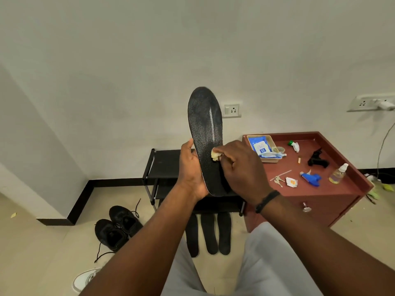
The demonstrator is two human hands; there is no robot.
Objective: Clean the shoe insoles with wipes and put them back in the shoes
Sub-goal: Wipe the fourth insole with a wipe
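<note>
- The left hand [192, 167] holds a black insole [206, 133] upright in front of the wall, fingers and thumb curled round its lower edge, heel end down near the palm.
- The right hand [241, 165] pinches a small crumpled, yellowish wipe [215, 155] in bent fingers and presses it against the insole's textured face, about midway up. A pale streak runs along the upper half of the insole.
- A dark band [267, 200] sits on the right wrist.
- Three more insoles [208, 233] lie side by side on the beige tiled floor [42, 253], toes toward the person, heels under a low black shoe rack [162, 167] that stands against the wall.
- A pair of black lace-up shoes [117, 227] rests on the floor left of those insoles, laces loose; part of a white shoe [85, 278] shows nearer the lower edge.
- To the right stands a reddish-brown cabinet [333, 201] with a raised rim, just beside the rack.
- On its top: a tan tray [275, 142] holding a blue wipes pack [259, 146], a blue spray head [311, 178], a small clear spray bottle [338, 174], keys [279, 180], a black tool [317, 160] and a torn sachet [291, 181].
- The wall [128, 60] is plain white with a black skirting [119, 182]; a wall socket [232, 110] sits behind the insole, and a second socket strip [369, 102] with a plug lies far right.
</note>
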